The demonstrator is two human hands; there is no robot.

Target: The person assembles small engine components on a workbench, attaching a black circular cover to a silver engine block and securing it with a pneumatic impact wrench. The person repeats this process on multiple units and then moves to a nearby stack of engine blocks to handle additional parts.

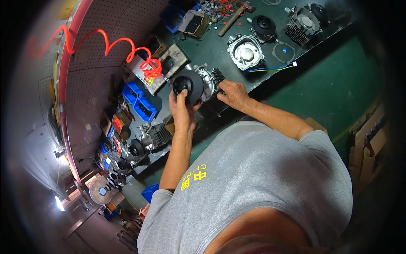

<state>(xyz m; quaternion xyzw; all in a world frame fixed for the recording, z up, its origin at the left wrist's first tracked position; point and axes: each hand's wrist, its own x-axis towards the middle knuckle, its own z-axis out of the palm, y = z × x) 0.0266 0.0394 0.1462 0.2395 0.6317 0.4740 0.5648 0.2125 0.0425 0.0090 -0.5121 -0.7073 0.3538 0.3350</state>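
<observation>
My left hand is closed on a black round fan wheel, its thumb pressed into the recessed middle and its fingers behind. The wheel sits at the end of a silver cast-metal housing over the workbench. At the housing's other end, black cooling fins stick out. My right hand grips the fin end, fingers curled around its near edge. Whether the wheel is fixed to the housing cannot be made out. A grey block-like fixture lies just beyond, beside the wheel.
A coiled orange air hose hangs at the left. Blue bins of small parts stand left of my hands. Along the bench lie a hammer, an open round metal housing, a gasket, a finned unit and another finned unit.
</observation>
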